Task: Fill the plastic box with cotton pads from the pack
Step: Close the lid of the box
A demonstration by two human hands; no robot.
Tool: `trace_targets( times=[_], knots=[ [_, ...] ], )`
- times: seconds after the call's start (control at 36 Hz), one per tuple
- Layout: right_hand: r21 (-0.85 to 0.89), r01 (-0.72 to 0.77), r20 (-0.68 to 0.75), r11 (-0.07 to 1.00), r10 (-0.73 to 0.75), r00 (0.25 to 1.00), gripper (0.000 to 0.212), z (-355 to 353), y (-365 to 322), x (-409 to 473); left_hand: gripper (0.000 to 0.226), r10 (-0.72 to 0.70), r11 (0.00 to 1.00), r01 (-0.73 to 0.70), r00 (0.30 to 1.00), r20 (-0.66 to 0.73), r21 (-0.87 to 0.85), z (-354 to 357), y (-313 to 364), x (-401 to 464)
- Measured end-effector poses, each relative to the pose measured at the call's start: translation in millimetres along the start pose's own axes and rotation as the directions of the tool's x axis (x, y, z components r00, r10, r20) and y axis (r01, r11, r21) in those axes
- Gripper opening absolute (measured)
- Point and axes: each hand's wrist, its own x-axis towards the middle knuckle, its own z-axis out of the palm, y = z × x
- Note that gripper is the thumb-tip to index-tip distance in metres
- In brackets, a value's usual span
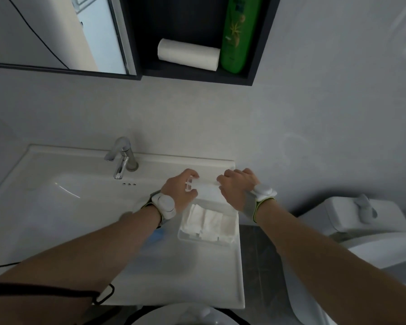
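**Both hands on the clear lid above the filled box**

I see my left hand (179, 188) and my right hand (236, 186) raised over the right side of the washbasin counter (164, 273). Between them they hold a clear plastic lid (203, 185), one hand at each end; the fingers of both hands are curled around its edges. The hands stay apart, with the lid spanning the gap.

Just below the lid, on the counter near its right edge, stands the plastic box (227, 242). White cotton pads (206, 221) lie inside it in rows. I cannot tell if the lid touches the box at its far side.

A blue thing under my left forearm is blurred. The chrome faucet (122, 158) stands to the left. Above, a dark shelf (197, 77) carries a paper roll (188, 55) and a green bottle (238, 34).
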Motion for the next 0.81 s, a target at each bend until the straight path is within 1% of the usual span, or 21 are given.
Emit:
trace_targets(
  times=[0.08, 0.19, 0.28, 0.42, 0.5, 0.56, 0.64, 0.81],
  knots=[
    [0.019, 0.011, -0.003, 1.000, -0.011, 1.000, 0.023, -2.7, -4.4, -11.1, 0.033, 0.090, 0.995, -0.092, 0.995, 0.046, 0.036, -1.8, 3.3, -6.7],
    [0.048, 0.038, 0.030, 0.998, -0.040, 0.999, 0.031, -5.8, -11.6, -25.5, 0.053, 0.191, 0.973, -0.205, 0.974, 0.125, 0.104, -4.1, 1.4, -9.3],
    [0.081, 0.047, 0.037, 0.996, -0.050, 0.998, 0.035, -7.2, -17.8, -37.7, 0.057, 0.235, 0.951, -0.265, 0.954, 0.185, 0.157, -3.3, -2.8, -16.3],
    [0.148, 0.067, 0.067, 0.987, -0.077, 0.995, 0.039, 3.8, -26.0, -58.6, 0.053, 0.268, 0.923, -0.320, 0.932, 0.243, 0.212, 2.0, -11.6, -31.5],
    [0.169, 0.056, 0.089, 0.984, -0.071, 0.993, 0.042, 11.7, -32.3, -67.5, 0.041, 0.284, 0.916, -0.341, 0.923, 0.259, 0.210, 7.6, -16.8, -39.6],
    [0.173, 0.048, 0.113, 0.984, -0.068, 0.991, 0.045, 16.0, -37.4, -72.2, 0.033, 0.296, 0.900, -0.366, 0.912, 0.283, 0.237, 11.5, -21.6, -43.2],
    [0.166, 0.058, 0.111, 0.984, -0.077, 0.991, 0.049, 25.7, -42.6, -79.0, 0.039, 0.299, 0.864, -0.397, 0.899, 0.319, 0.309, 17.5, -27.1, -46.8],
    [0.148, 0.069, 0.116, 0.987, -0.086, 0.989, 0.060, 38.0, -46.2, -78.6, 0.055, 0.246, 0.841, -0.380, 0.903, 0.353, 0.386, 22.4, -32.7, -46.3]
  ],
)
